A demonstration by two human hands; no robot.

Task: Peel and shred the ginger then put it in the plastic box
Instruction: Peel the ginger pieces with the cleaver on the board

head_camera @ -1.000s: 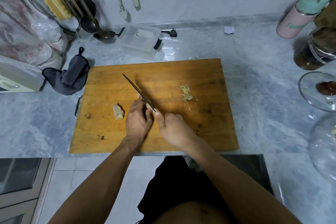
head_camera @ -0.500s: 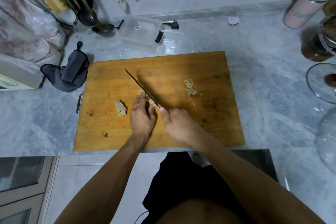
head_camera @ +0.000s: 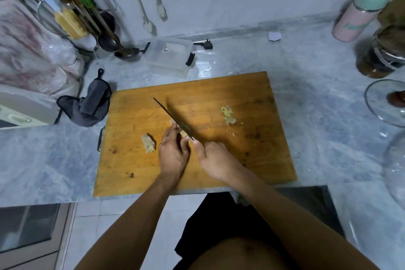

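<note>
The right hand point(head_camera: 215, 160) has its grip clenched round the handle of a knife point(head_camera: 173, 119), whose blade runs up and to the left across the cutting board point(head_camera: 252, 155). The left hand point(head_camera: 173, 153) lies just beside the blade with its fingers curled down on a small piece of ginger point(head_camera: 182, 133), most of it hidden under the fingertips; that grip reads as pinning the piece, though how firmly cannot be told. This looks like the cutting step in progress.

A second ginger chunk point(head_camera: 148, 143) lies on the board to the left of the left hand, seemingly not yet sliced. A small heap of scraps or cut bits point(head_camera: 228, 116) sits apart on the right of the board; peel or shreds cannot be told.

The plastic box point(head_camera: 168, 56) stands on the worktop point(head_camera: 317, 98) beyond the board's far edge, with nothing of the ginger visible inside. So shredding appears part done, and the transfer remains.
</note>
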